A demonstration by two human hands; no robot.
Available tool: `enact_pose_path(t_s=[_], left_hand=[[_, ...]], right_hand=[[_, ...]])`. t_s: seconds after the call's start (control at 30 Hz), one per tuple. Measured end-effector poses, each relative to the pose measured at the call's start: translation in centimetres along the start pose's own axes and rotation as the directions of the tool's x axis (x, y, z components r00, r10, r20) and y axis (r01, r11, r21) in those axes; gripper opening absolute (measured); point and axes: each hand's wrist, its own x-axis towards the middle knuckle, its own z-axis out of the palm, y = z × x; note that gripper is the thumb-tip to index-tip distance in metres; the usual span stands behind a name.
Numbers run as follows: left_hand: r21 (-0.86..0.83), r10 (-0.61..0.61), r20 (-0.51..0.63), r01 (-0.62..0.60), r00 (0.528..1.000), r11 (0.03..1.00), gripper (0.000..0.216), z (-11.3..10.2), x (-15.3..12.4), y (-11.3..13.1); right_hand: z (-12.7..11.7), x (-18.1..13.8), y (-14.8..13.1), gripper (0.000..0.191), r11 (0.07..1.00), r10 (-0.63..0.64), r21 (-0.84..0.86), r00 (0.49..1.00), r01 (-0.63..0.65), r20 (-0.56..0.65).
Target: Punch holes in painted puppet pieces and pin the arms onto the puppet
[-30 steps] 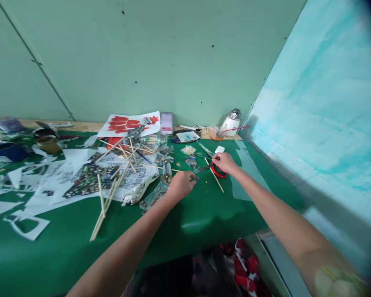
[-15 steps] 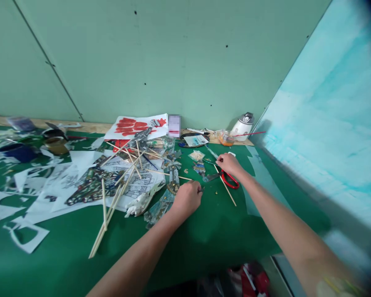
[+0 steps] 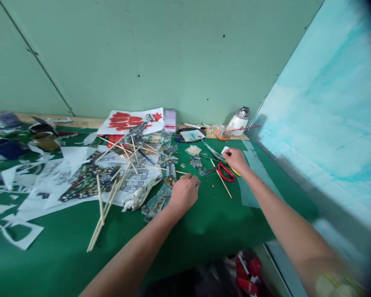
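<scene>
My left hand (image 3: pixel 185 192) is closed in a pinch low over the green table, and a small greyish piece barely shows at its fingertips. Beside it lies a cut-out figure (image 3: pixel 157 203) made of patterned grey-blue pieces with brass-coloured dots. My right hand (image 3: pixel 236 161) has its fingers pressed together at a small white piece (image 3: pixel 225 150). Below that hand are red-handled scissors (image 3: pixel 225 172) and part of a yellow handle (image 3: pixel 235 172). A thin wooden stick (image 3: pixel 223 183) passes by the scissors. Left of them lies a small patterned cut-out (image 3: pixel 196 162), near a clear bag of tiny pale bits (image 3: pixel 193 150).
Wooden sticks (image 3: pixel 111 198) lie crossed over printed sheets (image 3: pixel 139 175). White paper scraps (image 3: pixel 27 233) and paint pots (image 3: pixel 46 140) are at the left. Along the wall stand a red-printed sheet (image 3: pixel 126 121), a white bottle (image 3: pixel 239 119) and an orange-stained cup (image 3: pixel 222 133).
My right hand has shifted to the small white piece, uncovering the yellow handle. My left hand stays pinched near the figure. The whole view has shifted slightly.
</scene>
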Motion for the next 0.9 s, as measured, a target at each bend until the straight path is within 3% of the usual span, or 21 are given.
enact_pose_path(t_s=[0.1, 0.3, 0.67, 0.9], left_hand=[[-0.003, 0.003, 0.01, -0.003, 1.0, 1.0, 0.013, 0.1, 0.1, -0.1], [0.008, 0.024, -0.026, -0.023, 0.999, 1.0, 0.012, 0.3, -0.1, -0.3], [0.053, 0.145, -0.101, -0.14, 0.984, 0.989, 0.015, 1.2, 0.4, -0.9], [0.031, 0.176, -0.113, -0.173, 0.978, 0.984, 0.014, 1.2, 0.4, -1.0]], right_hand=[[-0.3, -0.6, 0.4, 0.017, 1.0, 0.021, 0.006, 0.999, -0.021, 0.04], [-1.0, -1.2, -0.3, 0.015, 0.998, -0.068, 0.015, 0.988, 0.066, 0.142], [-1.0, 1.3, -1.6, 0.016, 0.94, -0.217, -0.166, 0.899, 0.298, 0.381], [-0.8, 1.4, -1.8, 0.017, 0.915, -0.252, -0.199, 0.883, 0.351, 0.396]])
